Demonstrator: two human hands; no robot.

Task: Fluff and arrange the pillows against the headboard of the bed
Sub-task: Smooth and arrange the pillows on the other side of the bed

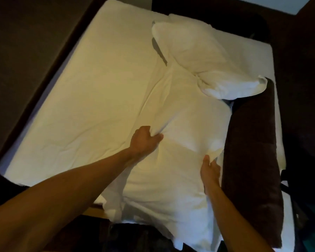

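Note:
A large white pillow (173,171) lies in front of me on the bed, reaching from the near edge toward the middle. My left hand (144,140) pinches a fold of its cover on the left side. On the pillow's right edge, my right hand (210,171) grips the fabric. A second white pillow (198,57) lies farther away, slanting toward the right. A long dark brown cushion (253,160) runs along the bed's right side, beside both pillows.
The white sheet of the mattress (84,99) spreads out to the left. Dark walls or floor (22,51) surround the bed. A strip of wood (95,212) shows at the near edge under the pillow.

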